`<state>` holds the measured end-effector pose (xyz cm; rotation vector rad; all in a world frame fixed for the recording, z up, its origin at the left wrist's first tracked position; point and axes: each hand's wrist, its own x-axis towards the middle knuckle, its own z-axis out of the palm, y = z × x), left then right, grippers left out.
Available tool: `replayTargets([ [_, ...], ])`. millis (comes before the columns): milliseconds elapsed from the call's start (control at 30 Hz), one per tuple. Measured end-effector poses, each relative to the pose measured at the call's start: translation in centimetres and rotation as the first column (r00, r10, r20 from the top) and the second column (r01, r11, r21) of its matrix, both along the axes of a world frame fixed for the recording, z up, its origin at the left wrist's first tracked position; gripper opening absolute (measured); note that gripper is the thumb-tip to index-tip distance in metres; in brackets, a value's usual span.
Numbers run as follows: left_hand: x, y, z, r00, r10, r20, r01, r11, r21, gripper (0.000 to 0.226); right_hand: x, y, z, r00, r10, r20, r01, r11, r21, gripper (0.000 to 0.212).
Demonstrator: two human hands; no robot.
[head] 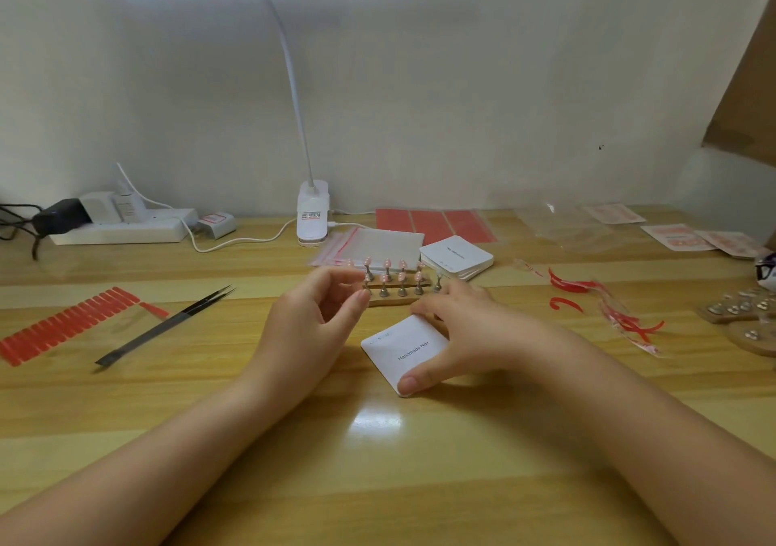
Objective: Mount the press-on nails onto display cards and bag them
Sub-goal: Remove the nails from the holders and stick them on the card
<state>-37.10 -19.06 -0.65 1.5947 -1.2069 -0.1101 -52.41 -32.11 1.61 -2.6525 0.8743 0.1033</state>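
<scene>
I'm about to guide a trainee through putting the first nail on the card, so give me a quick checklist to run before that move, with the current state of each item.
1. Display card flat on the table, printed side up: ok.
2. Card steadied: ok, the right hand holds it, thumb on its near corner.
3. Nails within reach: ok, they sit on small stands just behind the card.
4. Left hand free to pick: ok, fingers loosely curled, holding nothing.
5. Adhesive already on the card: cannot tell; none is visible.
6. Tweezers ready: not ok, they lie untouched to the left.
</scene>
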Motion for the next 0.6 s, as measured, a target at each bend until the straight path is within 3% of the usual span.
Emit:
replayTargets([
  [133, -0.03, -0.19, -0.57, 0.999, 0.007, 0.050, -0.010, 0.998, 0.055, 0.019, -0.13, -0.25, -0.01, 0.999, -0.029, 0.034, 0.027, 0.999, 0.045, 0.097],
  [233, 0.13, -0.05, -0.40, 0.998, 0.009, 0.068, -0.011, 0.999, 0.033, 0.019, -0.11, -0.24, -0.22, 0.980, -0.067, 0.188, 0.048, 0.994, 0.103, 0.096],
  [333, 0.34, 0.19, 0.07, 0.998, 0.030, 0.048, -0.029, 1.000, -0.004, 0.016, 0.01, -0.10, -0.40, 0.904, -0.143, 0.404, 0.061, 0.976, 0.209, 0.098],
  [500, 0.25, -0.02, -0.14, 0.999, 0.014, 0.029, -0.015, 0.999, 0.033, 0.014, 0.15, 0.18, -0.62, 0.808, -0.170, 0.564, 0.071, 0.979, 0.193, 0.094],
  [600, -0.30, -0.27, -0.16, 0.997, -0.049, -0.051, 0.050, 0.999, 0.022, 0.014, 0.21, 0.48, -0.27, 0.695, -0.218, 0.685, 0.062, 0.967, 0.246, 0.090],
])
